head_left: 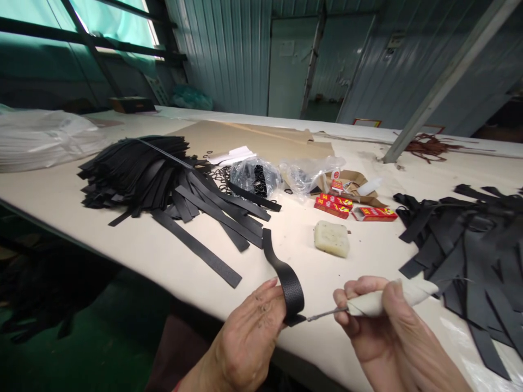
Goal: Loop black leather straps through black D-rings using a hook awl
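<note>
My left hand (253, 332) is closed on a black leather strap (291, 283), whose upper part curls up and away from the fingers. In my right hand (379, 326) is an awl (370, 302) with a pale wrapped handle. Its thin metal shaft points left, and the tip is at the strap's low end; whether it pierces the leather I cannot tell. Beyond the hands, a pale yellowish block (332, 238) with dark specks lies on the table.
A large pile of black straps (134, 174) lies at left, another (469, 245) at right. Black rings (220, 177), plastic bags (261, 177) and red boxes (333, 204) sit mid-table. A slanted metal post (441, 87) rises at right. The table's near edge (122, 261) runs diagonally.
</note>
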`<state>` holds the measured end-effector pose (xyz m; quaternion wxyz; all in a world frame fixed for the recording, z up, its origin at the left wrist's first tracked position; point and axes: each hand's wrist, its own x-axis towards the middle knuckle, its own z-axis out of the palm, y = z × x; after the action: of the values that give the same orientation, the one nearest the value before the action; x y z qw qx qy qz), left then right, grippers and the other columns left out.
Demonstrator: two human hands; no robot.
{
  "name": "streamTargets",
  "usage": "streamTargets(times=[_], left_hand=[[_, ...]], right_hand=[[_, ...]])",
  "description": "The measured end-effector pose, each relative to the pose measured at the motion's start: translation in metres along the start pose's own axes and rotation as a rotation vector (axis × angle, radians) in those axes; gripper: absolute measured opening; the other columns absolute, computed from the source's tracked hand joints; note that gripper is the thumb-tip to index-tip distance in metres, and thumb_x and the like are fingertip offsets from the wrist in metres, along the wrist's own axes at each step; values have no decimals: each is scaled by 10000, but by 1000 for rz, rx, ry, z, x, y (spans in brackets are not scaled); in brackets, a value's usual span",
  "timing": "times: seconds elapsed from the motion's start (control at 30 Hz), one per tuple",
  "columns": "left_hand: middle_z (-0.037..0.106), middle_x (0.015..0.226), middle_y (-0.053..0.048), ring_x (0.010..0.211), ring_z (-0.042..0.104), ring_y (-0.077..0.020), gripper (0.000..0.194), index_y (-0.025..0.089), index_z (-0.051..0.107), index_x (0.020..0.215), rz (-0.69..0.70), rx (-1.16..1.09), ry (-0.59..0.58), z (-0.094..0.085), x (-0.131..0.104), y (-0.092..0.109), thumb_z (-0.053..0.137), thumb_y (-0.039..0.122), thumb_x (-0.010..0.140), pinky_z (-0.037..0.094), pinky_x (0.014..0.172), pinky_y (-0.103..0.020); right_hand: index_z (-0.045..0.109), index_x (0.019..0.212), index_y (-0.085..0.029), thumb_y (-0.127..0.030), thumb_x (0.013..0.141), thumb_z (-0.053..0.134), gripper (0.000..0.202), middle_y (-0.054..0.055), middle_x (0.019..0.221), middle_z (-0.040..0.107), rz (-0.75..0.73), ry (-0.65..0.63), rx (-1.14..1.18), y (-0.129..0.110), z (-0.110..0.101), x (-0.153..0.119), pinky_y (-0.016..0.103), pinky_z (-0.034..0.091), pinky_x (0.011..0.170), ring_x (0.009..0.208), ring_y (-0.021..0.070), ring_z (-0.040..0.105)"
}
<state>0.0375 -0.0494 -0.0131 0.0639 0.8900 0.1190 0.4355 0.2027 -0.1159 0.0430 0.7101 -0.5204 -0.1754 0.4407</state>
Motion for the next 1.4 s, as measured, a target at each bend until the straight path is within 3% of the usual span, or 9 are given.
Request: streamTargets(times=[0.33,0.53,0.67,0.8,0.97,1.1,1.27,1.4], left_hand=[[676,962,-214,1184,462,-177,281,-33,530,1055,5,11,13,-4,8,8,424,-28,795,411,1001,-316],[698,942,-178,1122,534,-199,271,31,527,1070,-19,-4,22,-3,9,8,412,6,826,468,945,-339],[690,977,-176,1072,572,-200,302,44,532,1076,-83,-136,53,0,9,7,478,-27,788,464,942,-317],[699,939,-119,924,639,-182,278,103,595,1026,-273,-364,3,-2,13,10,503,-7,788,487,884,-276],[671,769,-58,715,616,-157,234,136,673,877,-672,-727,-158,-11,18,18,441,120,853,492,664,-228],[665,741,-56,706,580,-181,294,134,686,767,-970,-869,-234,-13,15,23,436,248,873,451,661,-253],[662,724,-50,721,568,-193,318,148,695,746,-1075,-990,-202,-10,7,25,444,302,866,436,689,-266],[656,688,-57,682,555,-194,341,132,700,719,-1143,-1009,-124,-6,4,27,461,338,849,435,682,-279]], right_hand=[[655,695,-174,-427,691,695,256,19,683,618,99,-67,155,13,-1,-1,207,538,601,657,126,553],[657,711,-174,-396,683,712,230,13,699,623,105,-81,164,16,0,-4,208,537,621,672,126,555],[658,707,-176,-417,691,699,245,14,690,621,97,-59,150,19,0,-5,205,532,611,669,125,553],[652,696,-178,-427,645,731,266,17,671,628,99,-28,136,20,3,-4,205,527,598,644,126,560],[622,666,-174,-424,653,723,270,11,632,614,70,-16,108,22,7,-5,209,520,572,593,120,554],[607,677,-175,-424,649,725,277,4,636,606,94,4,97,25,9,-7,221,518,561,587,125,556],[596,689,-175,-436,632,734,301,4,666,606,104,42,75,32,7,-10,238,522,592,615,135,567],[592,709,-190,-434,738,647,251,0,697,600,91,-5,56,42,4,-13,254,523,565,622,143,578]])
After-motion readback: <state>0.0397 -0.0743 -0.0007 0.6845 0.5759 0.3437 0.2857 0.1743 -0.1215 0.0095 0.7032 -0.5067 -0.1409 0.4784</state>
